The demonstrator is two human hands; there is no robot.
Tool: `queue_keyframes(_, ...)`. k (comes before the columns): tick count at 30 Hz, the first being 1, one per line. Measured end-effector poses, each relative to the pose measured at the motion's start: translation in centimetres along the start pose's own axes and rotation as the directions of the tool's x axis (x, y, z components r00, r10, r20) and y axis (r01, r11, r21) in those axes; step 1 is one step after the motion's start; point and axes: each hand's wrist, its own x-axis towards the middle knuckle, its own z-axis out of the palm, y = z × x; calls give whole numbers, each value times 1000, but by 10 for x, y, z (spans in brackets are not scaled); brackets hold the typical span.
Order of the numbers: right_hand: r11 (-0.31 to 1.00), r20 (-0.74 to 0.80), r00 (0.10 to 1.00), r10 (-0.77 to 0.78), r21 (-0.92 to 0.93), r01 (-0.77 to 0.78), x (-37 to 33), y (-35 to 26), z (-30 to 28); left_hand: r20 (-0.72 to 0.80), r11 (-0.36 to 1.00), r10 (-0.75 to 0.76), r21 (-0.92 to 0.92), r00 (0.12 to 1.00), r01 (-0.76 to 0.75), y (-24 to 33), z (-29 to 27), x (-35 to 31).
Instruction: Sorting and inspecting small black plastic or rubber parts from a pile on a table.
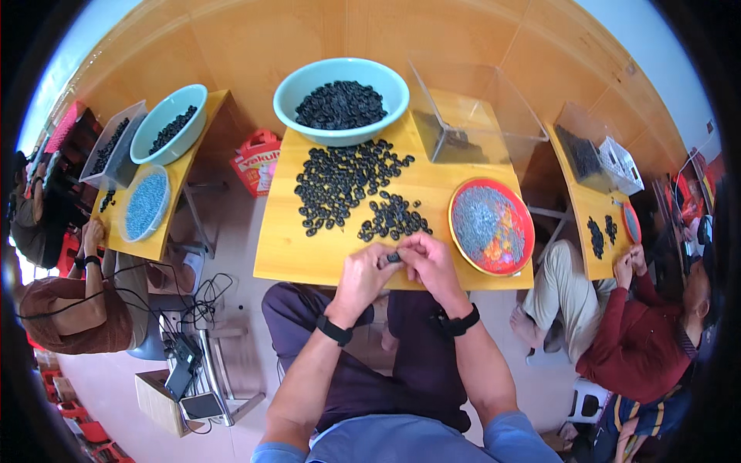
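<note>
Just over the near edge of the wooden table [270,258], my left hand [361,278] pinches a small black oval piece [394,258]. My right hand [434,268] meets it there, thumb and fingertips closed on the same piece; whether anything smaller sits between these fingertips is too small to see. Beyond my hands lies a small group of loose black oval pieces [392,219], with a larger spread [332,185] behind it. To the right of my right hand, a round red tray [527,231] with a yellow rim holds many tiny blue-grey parts [476,218].
A light-blue basin [287,86] heaped with black pieces stands at the far edge, beside a clear plastic bin [471,150]. Other people work at side tables, left [174,189] and right [590,258]. A red bag [258,162] and tangled cables [204,297] are at my left.
</note>
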Motion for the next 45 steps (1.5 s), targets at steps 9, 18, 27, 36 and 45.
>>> queue_keyframes(9, 998, -32, 999, 3, 64, -1, -5, 4, 0, 54, 999, -31, 27, 998, 29, 8, 3, -4)
queue_keyframes(18, 998, -50, 998, -33, 60, 36, -5, 10, 2, 32, 997, -23, 73, 999, 21, 6, 6, -6)
queue_keyframes(27, 999, -30, 999, -22, 44, 23, -4, 10, 2, 5, 998, -38, 48, 999, 38, 6, 6, -7)
queue_keyframes(36, 999, -10, 1000, -12, 33, 12, -5, 11, 2, 1, 997, 22, 69, 1000, -22, 4, 4, -9)
queue_keyframes(45, 1000, -34, 999, -8, -17, 7, -1, -1, 1, 18, 999, 18, 47, 1000, -19, 7, 2, 0)
